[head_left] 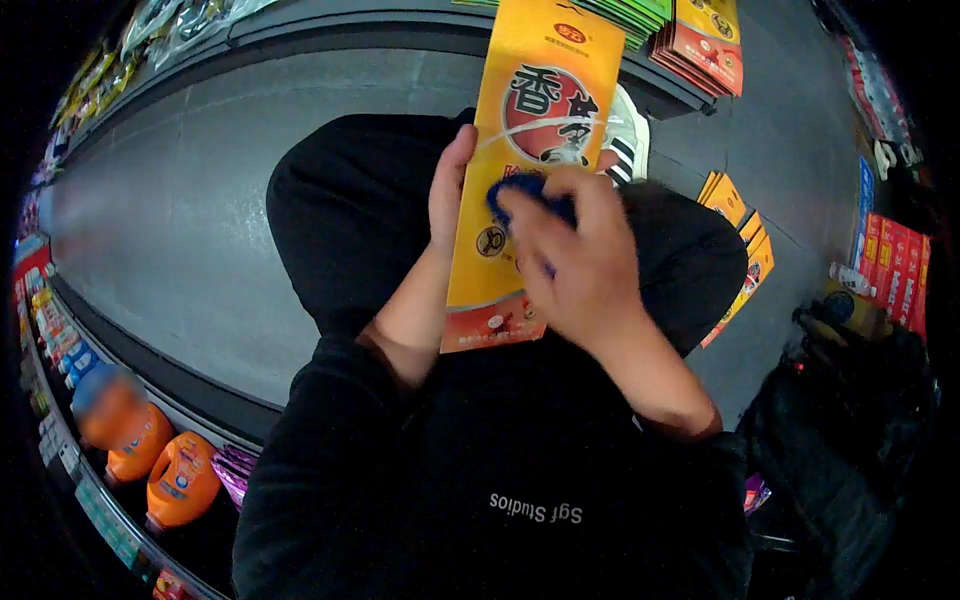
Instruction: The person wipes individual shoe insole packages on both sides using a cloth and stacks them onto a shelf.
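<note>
My left hand [452, 195] grips the left edge of a long, flat yellow packet [480, 270] with a red lower end and large dark characters in a red circle. The packet is held up over my lap, tilted slightly to the right at its top. Over its face, my right hand [585, 255] is bent round a dark blue cloth [505, 193] that touches the packet or hovers just above it; which one I cannot tell. The right hand is slightly blurred, and part of the cloth is hidden beneath the fingers.
Green packets [610, 15] and a stack of yellow-and-red packets [700, 45] lie ahead. More yellow packets [745, 255] rest on the floor by my right knee. Orange bottles [182, 480] line the left shelf. Red boxes [890, 260] and a black bundle [840, 430] are at right.
</note>
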Tool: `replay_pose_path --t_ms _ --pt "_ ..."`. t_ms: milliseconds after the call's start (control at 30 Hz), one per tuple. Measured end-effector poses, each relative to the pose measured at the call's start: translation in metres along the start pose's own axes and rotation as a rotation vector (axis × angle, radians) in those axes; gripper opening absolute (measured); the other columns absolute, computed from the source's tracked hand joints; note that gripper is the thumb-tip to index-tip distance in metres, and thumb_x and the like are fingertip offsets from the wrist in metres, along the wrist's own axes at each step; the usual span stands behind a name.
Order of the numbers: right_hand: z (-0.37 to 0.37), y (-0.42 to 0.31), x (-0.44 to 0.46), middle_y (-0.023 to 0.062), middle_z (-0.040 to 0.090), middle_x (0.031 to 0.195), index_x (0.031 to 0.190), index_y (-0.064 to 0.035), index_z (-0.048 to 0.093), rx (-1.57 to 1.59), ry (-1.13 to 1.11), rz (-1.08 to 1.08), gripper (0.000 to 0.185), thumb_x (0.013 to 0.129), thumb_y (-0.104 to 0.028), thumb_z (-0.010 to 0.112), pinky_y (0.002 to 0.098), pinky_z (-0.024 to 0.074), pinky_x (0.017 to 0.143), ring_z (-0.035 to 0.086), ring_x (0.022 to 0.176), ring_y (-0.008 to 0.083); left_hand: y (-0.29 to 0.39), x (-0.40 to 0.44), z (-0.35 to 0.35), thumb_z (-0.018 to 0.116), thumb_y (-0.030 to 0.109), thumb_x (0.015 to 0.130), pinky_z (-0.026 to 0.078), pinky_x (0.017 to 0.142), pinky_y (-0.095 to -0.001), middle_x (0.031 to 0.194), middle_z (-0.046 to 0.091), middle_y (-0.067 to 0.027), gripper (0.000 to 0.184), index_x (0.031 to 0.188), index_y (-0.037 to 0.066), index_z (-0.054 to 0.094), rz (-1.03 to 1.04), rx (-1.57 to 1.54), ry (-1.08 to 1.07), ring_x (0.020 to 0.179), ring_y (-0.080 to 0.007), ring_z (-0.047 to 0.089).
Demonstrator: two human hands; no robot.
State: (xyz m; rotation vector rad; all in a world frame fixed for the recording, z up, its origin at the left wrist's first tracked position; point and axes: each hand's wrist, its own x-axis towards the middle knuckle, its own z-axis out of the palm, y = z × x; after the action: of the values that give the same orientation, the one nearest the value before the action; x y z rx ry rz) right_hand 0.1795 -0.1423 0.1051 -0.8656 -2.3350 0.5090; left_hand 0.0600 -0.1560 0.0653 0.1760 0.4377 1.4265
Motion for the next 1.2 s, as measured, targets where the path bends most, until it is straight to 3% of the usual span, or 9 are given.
replay_pose_path --t_ms 133,233,267,400,500,700,767,800,1200 --pt "-0.010 -0.004 -0.012 0.0115 0.049 0.088 0.093 -0.0083 0.063 0.172 -0.102 -0.018 0.025 0.068 -0.007 0.064 0.0371 0.0462 0.067 0.054 0.080 0.0290 -0.001 0.002 -0.001 0.026 0.057 0.089 0.043 0.095 -0.0397 0.130 0.045 -0.0196 0.069 0.137 0.007 0.033 -0.056 -0.123 -0.314 0.115 -0.0300 0.050" --pt "-0.030 0.002 0.002 0.0112 0.048 0.091 0.098 -0.0060 0.065 0.163 0.029 0.027 0.025 0.074 -0.001 0.064 0.0318 0.0441 0.070 0.052 0.082 0.0229 -0.005 -0.004 0.005 0.026 0.056 0.089 0.041 0.096 -0.0404 0.131 0.044 -0.0168 0.068 0.137 0.009 0.033 -0.005 -0.059 -0.092 0.115 -0.0285 0.050" --pt "-0.032 0.007 0.008 0.0117 0.048 0.093 0.099 -0.0058 0.065 0.130 0.087 0.044 0.025 0.074 -0.002 0.064 0.0319 0.0442 0.070 0.052 0.083 0.0239 -0.008 -0.002 -0.001 0.027 0.054 0.090 0.040 0.097 -0.0399 0.131 0.045 -0.0138 0.065 0.137 0.010 0.033 -0.036 -0.356 -0.281 0.116 -0.0263 0.049" --pt "-0.026 0.016 0.018 0.0130 0.047 0.096 0.102 -0.0064 0.065 -0.035 0.099 -0.029 0.029 0.074 -0.003 0.065 0.0328 0.0440 0.072 0.052 0.084 0.0272 -0.011 -0.006 -0.010 0.029 0.050 0.091 0.040 0.097 -0.0386 0.129 0.047 -0.0124 0.061 0.137 0.010 0.034 -0.120 -0.453 -0.267 0.116 -0.0245 0.049" --pt "-0.009 0.006 0.008 0.0137 0.047 0.096 0.106 -0.0076 0.063 -0.031 0.033 0.020 0.032 0.074 -0.005 0.065 0.0342 0.0436 0.075 0.051 0.086 0.0288 -0.009 -0.004 -0.011 0.030 0.052 0.091 0.041 0.096 -0.0384 0.127 0.049 -0.0136 0.062 0.136 0.010 0.034 -0.031 -0.153 -0.035 0.116 -0.0257 0.049" --pt "-0.003 0.000 -0.004 0.0137 0.049 0.099 0.110 -0.0110 0.062 0.130 -0.034 -0.069 0.037 0.073 -0.006 0.065 0.0351 0.0425 0.078 0.050 0.090 0.0288 -0.006 -0.003 0.004 0.032 0.053 0.091 0.045 0.091 -0.0380 0.118 0.055 -0.0146 0.060 0.128 0.007 0.044 -0.075 -0.123 -0.116 0.104 -0.0259 0.056" --pt "-0.004 0.007 0.005 0.0138 0.049 0.098 0.105 -0.0091 0.061 0.037 0.060 -0.071 0.035 0.070 -0.008 0.065 0.0403 0.0445 0.072 0.052 0.086 0.0318 -0.010 -0.001 -0.011 0.032 0.055 0.090 0.044 0.092 -0.0382 0.119 0.054 -0.0157 0.061 0.127 0.008 0.045 -0.064 -0.097 0.015 0.105 -0.0261 0.056" --pt "-0.003 0.010 0.009 0.0131 0.050 0.097 0.104 -0.0092 0.061 0.015 0.107 -0.065 0.037 0.068 -0.007 0.066 0.0399 0.0442 0.071 0.051 0.085 0.0321 -0.010 0.004 -0.016 0.032 0.055 0.090 0.044 0.093 -0.0379 0.119 0.054 -0.0157 0.060 0.125 0.009 0.047 -0.123 -0.468 -0.202 0.106 -0.0254 0.055" --pt "0.004 -0.016 -0.023 0.0098 0.048 0.094 0.101 -0.0118 0.065 0.144 -0.115 -0.149 0.037 0.065 -0.007 0.068 0.0359 0.0435 0.070 0.052 0.083 0.0259 -0.007 0.011 -0.006 0.033 0.063 0.085 0.044 0.090 -0.0472 0.131 0.041 -0.0256 0.079 0.137 0.004 0.028 -0.208 -0.156 -0.266 0.114 -0.0392 0.049"
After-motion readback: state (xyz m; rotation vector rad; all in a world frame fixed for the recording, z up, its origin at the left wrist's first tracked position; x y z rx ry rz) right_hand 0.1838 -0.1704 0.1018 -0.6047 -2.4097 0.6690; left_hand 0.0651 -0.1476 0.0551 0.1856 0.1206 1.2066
